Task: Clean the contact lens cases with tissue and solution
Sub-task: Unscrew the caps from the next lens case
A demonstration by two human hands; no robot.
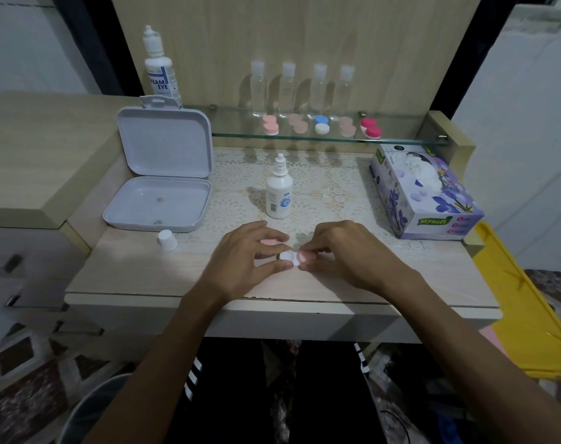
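My left hand (253,251) pinches the white end of the contact lens case (292,257) between thumb and fingertips, and my right hand (333,251) pinches the pink cap (305,257) on its other end. I hold it just above the worktop (128,277), near the middle of the front edge, so one hand can steady the body while the other turns the cap, which I judge is the step in hand. A loose pink cap (268,242) lies under my left fingers, probably the other lid already off.

Just behind my hands stands one small solution bottle (279,190), its nozzle bare, close enough to reach without stretching; its white cap (167,239) sits apart towards the front left corner. At the right edge is one tissue box (426,193) with a sheet pulled up, ready to tear off. At the left edge one grey box (159,187) lies open, lid upright; I guess it is where cleaned cases go.

On the glass shelf (400,141) along the back I count five more cases (322,124) in a row: three pale pink, one blue and white, one deep pink. Behind them stand four clear bottles (287,88), and at the shelf's left end one large solution bottle (159,68). So six cases in all, one of them in hand.
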